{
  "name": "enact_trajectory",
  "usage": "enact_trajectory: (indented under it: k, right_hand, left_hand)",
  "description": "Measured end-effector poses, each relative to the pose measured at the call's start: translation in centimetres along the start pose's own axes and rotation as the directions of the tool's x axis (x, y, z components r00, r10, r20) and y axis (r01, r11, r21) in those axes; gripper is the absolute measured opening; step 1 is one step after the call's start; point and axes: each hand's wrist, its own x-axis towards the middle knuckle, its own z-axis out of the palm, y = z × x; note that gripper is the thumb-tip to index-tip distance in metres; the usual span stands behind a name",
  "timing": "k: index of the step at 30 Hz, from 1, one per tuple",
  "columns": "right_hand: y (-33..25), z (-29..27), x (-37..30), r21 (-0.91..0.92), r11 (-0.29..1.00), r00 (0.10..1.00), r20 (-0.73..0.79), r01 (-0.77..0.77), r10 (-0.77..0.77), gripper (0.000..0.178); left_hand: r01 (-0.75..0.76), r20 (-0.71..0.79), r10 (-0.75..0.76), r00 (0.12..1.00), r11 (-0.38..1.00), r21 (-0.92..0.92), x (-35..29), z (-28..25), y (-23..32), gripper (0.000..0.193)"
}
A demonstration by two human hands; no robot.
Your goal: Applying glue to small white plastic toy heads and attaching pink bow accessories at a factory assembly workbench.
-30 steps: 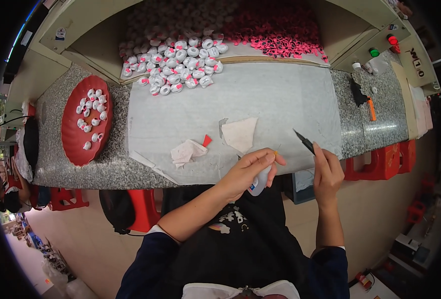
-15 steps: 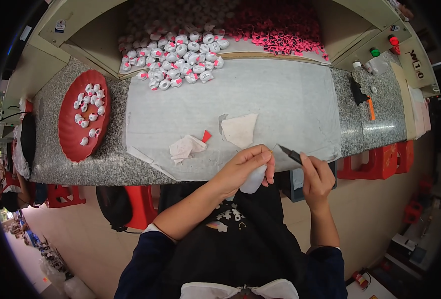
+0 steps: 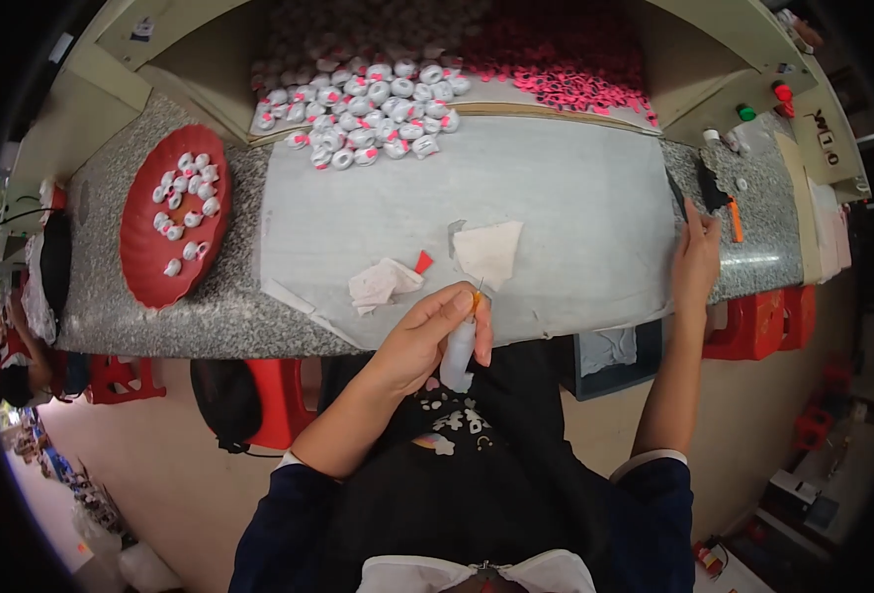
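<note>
My left hand (image 3: 435, 331) is closed around a translucent squeeze bottle (image 3: 458, 358). The bottle has an orange neck and a thin needle tip that points up, just in front of the sheet's near edge. At the right edge of the sheet, my right hand (image 3: 695, 249) reaches out with its fingers on a slim black pointed tool (image 3: 676, 195); its exact kind is not clear. A cream cloth piece (image 3: 488, 251) lies beyond the bottle's tip. Left of it are a crumpled white cloth (image 3: 383, 285) and a small red piece (image 3: 424, 262).
A pale sheet (image 3: 575, 208) covers the middle of the speckled worktop. Many white ring-like pieces with pink spots (image 3: 383, 109) and small pink parts (image 3: 556, 89) fill the shelf. A red tray (image 3: 145, 257) stands left. An orange-handled tool (image 3: 736, 219) lies right, near black material (image 3: 711, 188).
My right hand has moved away from the bottle, outward to the sheet's right edge with the black tool. My left hand has shifted slightly left, and the bottle now stands more upright.
</note>
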Motion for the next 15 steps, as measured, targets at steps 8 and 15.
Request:
enact_trajectory:
  k: [8, 15]
  right_hand:
    - [-18.2, -0.8, -3.2, 0.681, 0.601, 0.804, 0.030, 0.419, -0.594, 0.029]
    - [-25.1, 0.1, -5.3, 0.751, 0.532, 0.633, 0.201, 0.390, -0.747, 0.024]
  left_hand:
    - [-0.212, -0.349, 0.319, 0.881, 0.927, 0.310, -6.7, -4.7, 1.8, 0.026]
    - [-0.271, -0.319, 0.452, 0.833, 0.837, 0.476, -7.5, -5.0, 1.9, 0.023]
